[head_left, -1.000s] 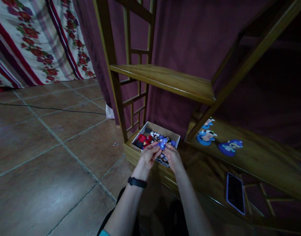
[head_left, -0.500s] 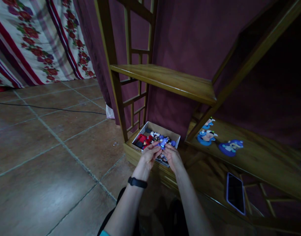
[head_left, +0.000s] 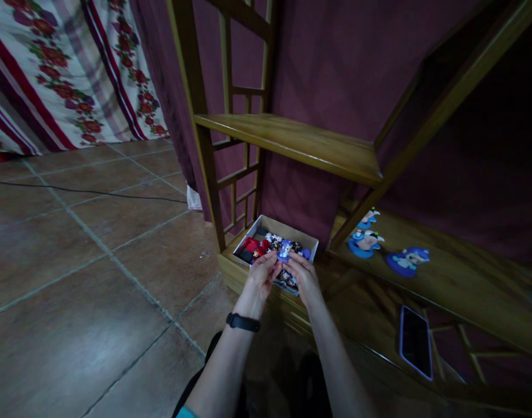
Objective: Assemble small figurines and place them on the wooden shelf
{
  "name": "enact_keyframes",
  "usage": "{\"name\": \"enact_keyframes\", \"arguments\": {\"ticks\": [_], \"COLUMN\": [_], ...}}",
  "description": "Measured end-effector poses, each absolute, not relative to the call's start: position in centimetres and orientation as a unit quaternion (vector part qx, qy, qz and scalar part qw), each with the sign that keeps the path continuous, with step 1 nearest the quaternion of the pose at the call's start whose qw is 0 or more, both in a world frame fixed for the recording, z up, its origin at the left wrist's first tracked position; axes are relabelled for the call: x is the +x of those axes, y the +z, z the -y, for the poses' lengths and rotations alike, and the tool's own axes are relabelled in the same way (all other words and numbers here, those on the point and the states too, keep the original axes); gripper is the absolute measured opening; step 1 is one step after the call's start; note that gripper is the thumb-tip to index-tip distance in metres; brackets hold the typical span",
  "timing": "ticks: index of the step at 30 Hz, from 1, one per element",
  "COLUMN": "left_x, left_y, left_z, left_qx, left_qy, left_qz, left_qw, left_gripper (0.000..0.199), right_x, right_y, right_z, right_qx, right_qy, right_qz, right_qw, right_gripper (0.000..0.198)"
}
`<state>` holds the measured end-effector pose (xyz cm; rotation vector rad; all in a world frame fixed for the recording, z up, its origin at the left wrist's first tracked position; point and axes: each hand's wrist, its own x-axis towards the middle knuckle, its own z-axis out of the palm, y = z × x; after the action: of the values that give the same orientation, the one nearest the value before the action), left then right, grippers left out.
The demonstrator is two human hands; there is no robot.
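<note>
Between my fingertips is a small purple and white figurine [head_left: 285,249], held over an open cardboard box [head_left: 308,240]. My left hand [head_left: 264,273] grips its left side, and my right hand [head_left: 302,271] pinches it from the right. Inside the box lie several more small figurines [head_left: 257,247], in red, black, white and purple; my hands hide some of them. The box rests on the low wooden ledge of the shelf unit.
To the right, a purple figurine [head_left: 408,261] and two blue-based figurines [head_left: 365,242] stand on a wooden shelf. A phone [head_left: 416,341] lies lower right. Above the box juts a wooden shelf board [head_left: 292,139]. A black cable [head_left: 91,192] crosses the tiled floor.
The figurine has been turned in my fingers, so its white front now shows and it stands more upright. Both hands stay in nearly the same place over the box.
</note>
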<state>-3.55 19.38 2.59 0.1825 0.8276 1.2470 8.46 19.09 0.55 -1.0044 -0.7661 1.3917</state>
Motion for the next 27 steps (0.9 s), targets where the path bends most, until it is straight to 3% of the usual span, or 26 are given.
{"name": "enact_keyframes", "arguments": {"ticks": [10, 18, 27], "left_x": [-3.4, -3.2, -3.3], "left_y": [2.4, 2.8, 2.9], "left_z": [-19.6, -19.3, -19.3], "left_qx": [0.059, 0.100, 0.060], "left_qy": [0.591, 0.580, 0.564], "left_qz": [-0.356, -0.333, -0.355], "left_qw": [0.722, 0.737, 0.743], "left_gripper": [0.011, 0.017, 0.014], "right_x": [7.7, 7.5, 7.5], "right_y": [0.4, 1.2, 2.1], "right_z": [-18.9, -19.0, -18.3], "right_qx": [-0.497, -0.497, -0.538], "right_qy": [0.532, 0.493, 0.462], "right_qz": [0.370, 0.381, 0.418], "right_qw": [0.578, 0.604, 0.568], "right_gripper": [0.052, 0.046, 0.043]}}
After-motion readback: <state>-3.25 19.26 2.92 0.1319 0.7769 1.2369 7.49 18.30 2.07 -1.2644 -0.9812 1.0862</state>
